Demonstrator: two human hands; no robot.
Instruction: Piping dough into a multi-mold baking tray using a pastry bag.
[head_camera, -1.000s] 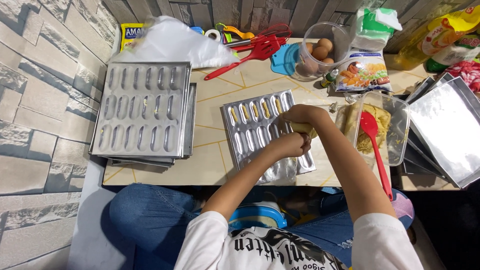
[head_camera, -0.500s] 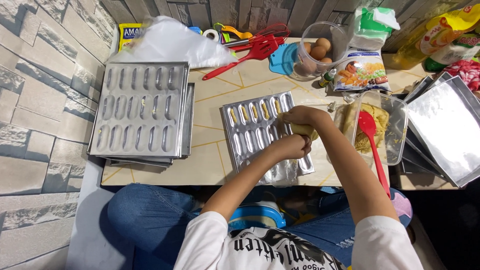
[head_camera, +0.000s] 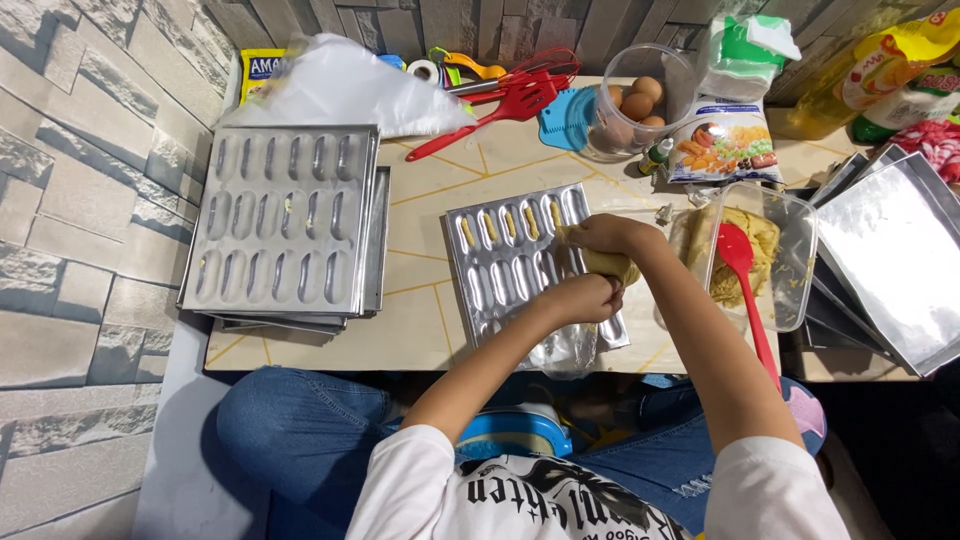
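You grip a piping bag of batter (head_camera: 612, 266) in both hands, left hand (head_camera: 585, 297) and right hand (head_camera: 606, 235), filling the mould tray (head_camera: 500, 275); next, aim at an empty slot.

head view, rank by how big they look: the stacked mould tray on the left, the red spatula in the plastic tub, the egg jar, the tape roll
1. stacked mould tray
2. red spatula, long but thin
3. egg jar, close to the spatula, unsure
4. tape roll
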